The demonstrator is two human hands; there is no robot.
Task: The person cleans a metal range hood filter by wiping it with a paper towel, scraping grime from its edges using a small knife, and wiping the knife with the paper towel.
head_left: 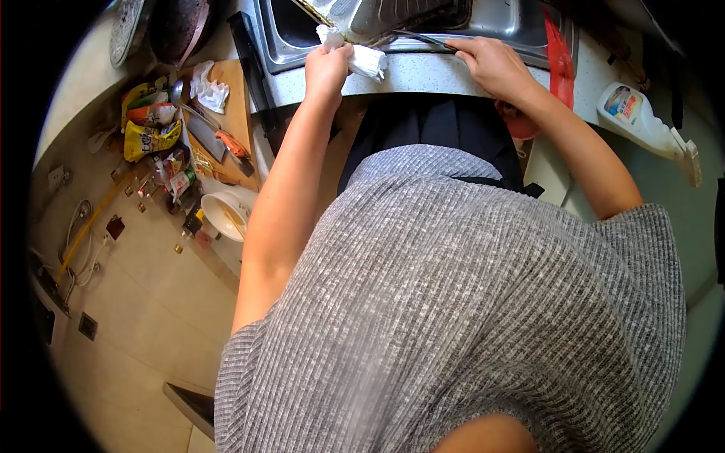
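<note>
At the sink's front edge, my left hand is closed around a crumpled white tissue. A metal panel with a greasy brown edge lies tilted over the sink, just beyond that hand. My right hand grips the dark end of a slim metal tool. Its thin tip points left and reaches the panel's near edge; whether it touches cannot be told, nor can its exact kind.
On the left are a wooden cutting board, an orange-handled knife, yellow seasoning packets, a white bowl and a dark pan. A red plastic strip and a white spray bottle are on the right.
</note>
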